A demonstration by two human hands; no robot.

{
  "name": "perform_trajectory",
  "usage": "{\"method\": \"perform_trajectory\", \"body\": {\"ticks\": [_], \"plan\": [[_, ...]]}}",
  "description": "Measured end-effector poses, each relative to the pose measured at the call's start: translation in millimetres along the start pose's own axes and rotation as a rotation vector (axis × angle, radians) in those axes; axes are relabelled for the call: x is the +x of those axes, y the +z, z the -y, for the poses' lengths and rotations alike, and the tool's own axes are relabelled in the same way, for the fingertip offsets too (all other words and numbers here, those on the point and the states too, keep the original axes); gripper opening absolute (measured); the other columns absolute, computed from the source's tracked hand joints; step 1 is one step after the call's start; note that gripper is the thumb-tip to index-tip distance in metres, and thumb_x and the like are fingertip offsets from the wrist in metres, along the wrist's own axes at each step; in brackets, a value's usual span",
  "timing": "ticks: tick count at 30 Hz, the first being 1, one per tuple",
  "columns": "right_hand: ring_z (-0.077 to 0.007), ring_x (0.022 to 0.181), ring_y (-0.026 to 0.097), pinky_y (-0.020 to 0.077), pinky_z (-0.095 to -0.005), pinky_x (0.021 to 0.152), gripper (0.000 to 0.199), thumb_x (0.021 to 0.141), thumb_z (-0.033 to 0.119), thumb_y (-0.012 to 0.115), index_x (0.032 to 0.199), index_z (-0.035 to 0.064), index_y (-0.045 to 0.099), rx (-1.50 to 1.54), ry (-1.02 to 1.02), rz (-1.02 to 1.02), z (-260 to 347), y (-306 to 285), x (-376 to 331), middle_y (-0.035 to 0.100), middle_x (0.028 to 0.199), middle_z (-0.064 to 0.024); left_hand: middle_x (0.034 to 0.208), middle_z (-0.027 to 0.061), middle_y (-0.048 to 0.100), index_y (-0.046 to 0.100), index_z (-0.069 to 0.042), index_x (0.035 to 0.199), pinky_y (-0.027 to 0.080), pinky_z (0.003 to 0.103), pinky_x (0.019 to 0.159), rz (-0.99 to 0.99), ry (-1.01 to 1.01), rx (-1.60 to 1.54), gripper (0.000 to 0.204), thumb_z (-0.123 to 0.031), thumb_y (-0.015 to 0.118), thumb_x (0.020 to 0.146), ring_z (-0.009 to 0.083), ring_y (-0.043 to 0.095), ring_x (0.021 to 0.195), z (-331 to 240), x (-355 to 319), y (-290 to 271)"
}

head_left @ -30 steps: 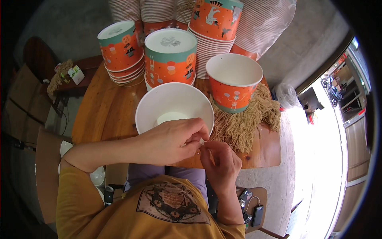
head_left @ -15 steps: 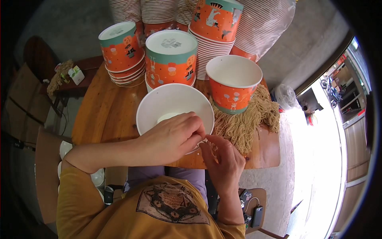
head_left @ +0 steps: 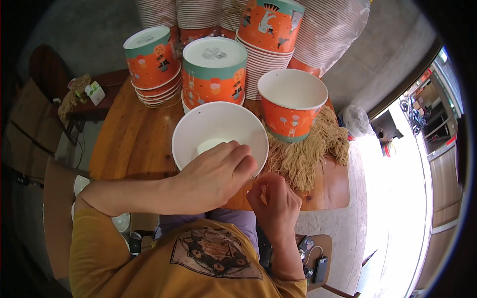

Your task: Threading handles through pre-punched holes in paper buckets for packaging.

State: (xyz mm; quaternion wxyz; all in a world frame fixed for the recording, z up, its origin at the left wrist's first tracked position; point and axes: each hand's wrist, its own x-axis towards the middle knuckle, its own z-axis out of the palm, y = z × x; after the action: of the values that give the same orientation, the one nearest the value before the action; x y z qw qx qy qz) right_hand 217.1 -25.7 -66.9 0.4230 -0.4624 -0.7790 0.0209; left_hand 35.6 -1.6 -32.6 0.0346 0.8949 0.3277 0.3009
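A wooden table (head_left: 129, 144) fills the middle of the view, running from the near edge by the person's lap to the far wall. At its far side stand tall stacks of paper cups (head_left: 318, 30), some sleeved in clear plastic. In front of them, on the left, sits a short stack of orange cups (head_left: 151, 62) turned bottom up, and just right of it a second upturned orange cup (head_left: 214, 69) with a teal band. To the right stands an upright orange cup (head_left: 292, 102), open and white inside. A heap of tan string (head_left: 308, 149) lies around and near that cup, spreading toward the table's right edge.

Nearest the person is a white cup (head_left: 218, 131), tilted so its open mouth faces the camera, with its rim at the near edge of the table. The left hand (head_left: 213, 176) rests on the near rim of this cup, fingers curled over it and clasping the rim. The right hand (head_left: 273, 203) is just right of the left and nearly touching it, fingers pinched together near the cup's rim; something thin seems to be pinched there, but what it is cannot be told. A small white packet (head_left: 94, 92) lies on a dark stool at the far left.
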Motion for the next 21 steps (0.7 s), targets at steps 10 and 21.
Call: {"method": "perform_trajectory", "body": {"ticks": [10,21], "plan": [[-0.0139,0.056,0.054,0.0427,-0.0265,0.050,0.013,0.082,0.001,0.070,0.091,0.0033,0.061,0.342,0.229,0.192,-16,-39,3,0.056,0.074,-0.0058,0.091,0.0133,0.058,0.045,-0.004,0.103,0.048,0.043,0.070,0.272,-0.296,-0.317,0.026,-0.009,0.062,0.085,0.0342,0.059,0.084,-2,-8,-21],[-0.0313,0.069,0.061,0.0497,-0.0406,0.060,0.009,0.085,0.008,0.065,0.087,0.0045,0.057,0.224,-0.170,0.333,-3,1,70,0.054,0.081,-0.0100,0.099,0.0053,0.056,0.061,-0.009,0.098,0.039,0.040,0.094,0.059,-0.045,0.091,0.023,-0.005,0.063,0.076,0.0260,0.053,0.102,13,-53,-44]]}}
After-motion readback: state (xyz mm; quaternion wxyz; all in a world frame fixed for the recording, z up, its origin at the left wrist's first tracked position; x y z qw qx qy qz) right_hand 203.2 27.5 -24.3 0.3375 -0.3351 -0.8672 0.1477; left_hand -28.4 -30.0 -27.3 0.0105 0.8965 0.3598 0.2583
